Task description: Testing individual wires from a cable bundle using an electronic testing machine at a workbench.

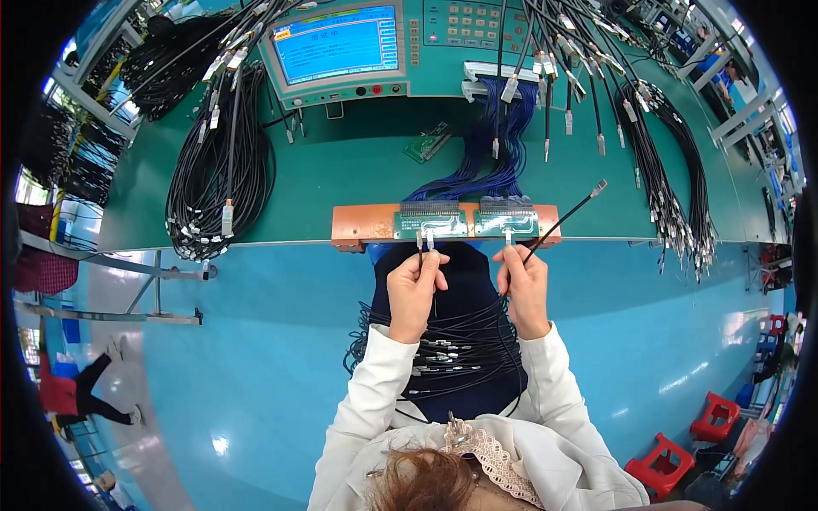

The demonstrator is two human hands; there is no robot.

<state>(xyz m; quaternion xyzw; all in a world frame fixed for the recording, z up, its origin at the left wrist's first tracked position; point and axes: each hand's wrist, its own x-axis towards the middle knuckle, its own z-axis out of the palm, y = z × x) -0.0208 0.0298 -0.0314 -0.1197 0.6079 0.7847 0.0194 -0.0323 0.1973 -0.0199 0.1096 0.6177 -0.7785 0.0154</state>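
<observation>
The left hand is closed in a fingertip pinch on a cable plug at one green board; the right hand likewise pinches a second plug at another board. One orange block carries both boards on the worktop's near edge, before one tester with one blue screen.

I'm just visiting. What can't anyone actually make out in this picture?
All in the head view:
- Lower part of the left plug: covered by the left hand's grip.
- Lower part of the right plug: covered by the right hand's grip.
- Top of the screened machine: cut off by the picture's upper edge.
- Each lap cable's path: hidden among overlapping cables.
</observation>
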